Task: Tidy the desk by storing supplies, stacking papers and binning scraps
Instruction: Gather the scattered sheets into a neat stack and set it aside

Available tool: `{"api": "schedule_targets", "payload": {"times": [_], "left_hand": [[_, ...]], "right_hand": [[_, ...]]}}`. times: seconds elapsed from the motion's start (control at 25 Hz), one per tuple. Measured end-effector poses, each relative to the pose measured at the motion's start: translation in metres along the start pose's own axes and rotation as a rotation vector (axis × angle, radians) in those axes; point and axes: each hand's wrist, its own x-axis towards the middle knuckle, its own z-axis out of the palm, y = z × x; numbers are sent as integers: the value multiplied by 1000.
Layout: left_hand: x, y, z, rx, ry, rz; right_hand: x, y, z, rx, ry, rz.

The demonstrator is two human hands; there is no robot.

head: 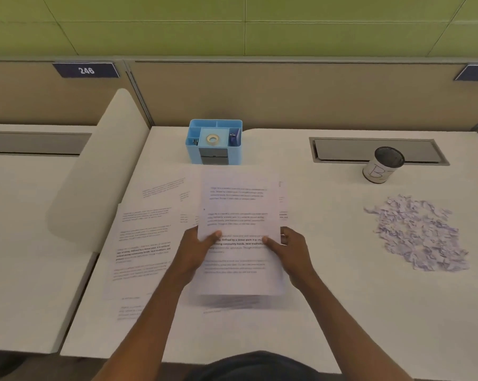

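Papers [239, 215] printed with blocks of text are held as a stack at the middle of the white counter [314, 312], with a blurred shadow seen under the near edge. The stack is gripped at its left edge by the left hand [198, 251], whose thumb is laid on the top sheet, and at its right edge by the right hand [290, 251], whose thumb is likewise pressed on top; the other fingers are hidden beneath. At nine o'clock from the stack, loose sheets [144, 243] are spread flat and overlapping on the counter, partly tucked under it. At twelve o'clock a blue organiser [215, 158] is stood near the back panel, and a roll of tape [212, 138] is seen lying in its middle compartment; small items in the side compartments cannot be made out. At two o'clock a round tin [383, 169] with a hand-written white label is stood just in front of a grey slot [342, 149] set into the counter. At three o'clock, well apart from the stack, a heap of paper scraps [416, 232] is piled on the counter. At ten o'clock a plate numbered 246 [86, 70] is fixed to the partition.
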Motion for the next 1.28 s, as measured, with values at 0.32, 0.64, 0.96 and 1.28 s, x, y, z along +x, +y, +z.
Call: {"api": "schedule_targets", "payload": {"times": [0.32, 0.64, 0.96, 1.28], "left_hand": [[-27, -59, -114, -58, 176, -248], [-23, -81, -137, -111, 227, -294], [-20, -90, -134, -158, 260, -344], [-18, -82, -128, -164, 223, -348]], "right_hand": [[-4, 47, 59, -814, 165, -77], [-2, 58, 97, -1215, 254, 103], [8, 43, 99, -1095, 220, 278], [5, 34, 97, -948, 200, 230]]}}
